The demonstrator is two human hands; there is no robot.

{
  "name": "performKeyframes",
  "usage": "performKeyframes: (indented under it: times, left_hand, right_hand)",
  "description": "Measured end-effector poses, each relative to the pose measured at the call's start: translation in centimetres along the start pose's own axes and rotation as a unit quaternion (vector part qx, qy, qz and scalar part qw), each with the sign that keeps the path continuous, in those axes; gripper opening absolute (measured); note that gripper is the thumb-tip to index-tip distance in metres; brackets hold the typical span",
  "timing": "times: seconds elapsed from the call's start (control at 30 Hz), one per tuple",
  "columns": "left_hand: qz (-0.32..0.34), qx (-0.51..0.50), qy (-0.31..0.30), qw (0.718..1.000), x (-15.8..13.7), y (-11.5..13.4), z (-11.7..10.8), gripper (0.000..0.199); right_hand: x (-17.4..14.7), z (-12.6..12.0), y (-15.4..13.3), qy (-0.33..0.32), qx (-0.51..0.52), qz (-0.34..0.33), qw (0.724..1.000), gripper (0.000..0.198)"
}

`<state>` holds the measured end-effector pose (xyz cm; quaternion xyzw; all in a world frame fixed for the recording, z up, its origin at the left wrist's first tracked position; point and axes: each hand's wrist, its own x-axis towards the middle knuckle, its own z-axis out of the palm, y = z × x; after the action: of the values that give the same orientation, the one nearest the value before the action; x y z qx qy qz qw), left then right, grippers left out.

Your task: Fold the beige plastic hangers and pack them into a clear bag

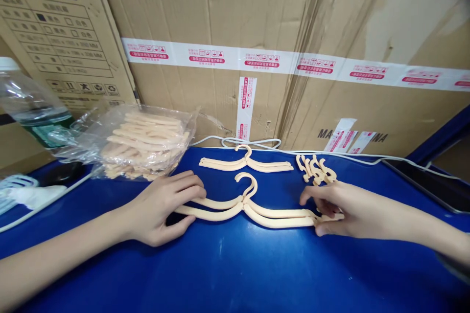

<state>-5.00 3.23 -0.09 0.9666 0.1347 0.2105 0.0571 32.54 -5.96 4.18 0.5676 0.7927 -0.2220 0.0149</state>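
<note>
Two cream plastic clothes hangers (213, 214) lie nearly together in front of me, their hooks pointing to the back. My left hand (171, 208) is curled round their left ends, thumb at the near side and fingers at the far side. At the other side, my right hand (340, 208) has thumb and fingers closed about the right ends, which the palm partly hides. Behind them lies another set of cream hanger arms (225, 164) with a hook. Several loose hanger hooks (312, 168) are piled just beyond my right hand.
A clear plastic bag (147, 142) full of cream hanger parts sits at the back left, near a water bottle (36, 102). Cardboard boxes (205, 10) stand along the back of the blue table (235, 274). White cable (253, 143) and a dark flat device (429, 186) lie further back.
</note>
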Motion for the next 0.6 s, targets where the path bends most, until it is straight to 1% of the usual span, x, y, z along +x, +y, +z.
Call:
performKeyframes:
  times: [0.07,0.1,0.37,0.53,0.57,0.6]
  left_hand:
    - [0.0,-0.005,-0.004,1.0,0.1,0.0,0.0,0.023]
    - [0.001,-0.007,-0.004,1.0,0.2,0.1,0.0,0.022]
    - [0.016,-0.011,-0.033,0.999,0.1,0.0,0.1,0.02]
    - [0.019,-0.004,-0.023,1.0,0.1,-0.1,0.2,0.013]
    - [0.021,-0.003,-0.023,1.0,0.0,-0.1,0.2,0.012]
    - [0.024,-0.001,-0.023,0.999,0.0,-0.1,0.3,0.012]
  right_hand:
    - [0.1,0.0,0.1,-0.004,-0.007,-0.007,1.0,0.019]
    - [0.1,0.0,0.2,-0.006,-0.008,-0.01,1.0,0.016]
    - [-0.2,-0.6,1.5,0.003,-0.023,-0.011,1.0,0.01]
    - [-0.1,-0.4,1.5,-0.004,-0.032,0.009,0.999,0.013]
    - [-0.2,-0.4,1.2,0.004,-0.031,0.007,0.999,0.017]
    - [-0.3,-0.4,0.8,0.038,-0.026,-0.005,0.999,0.021]
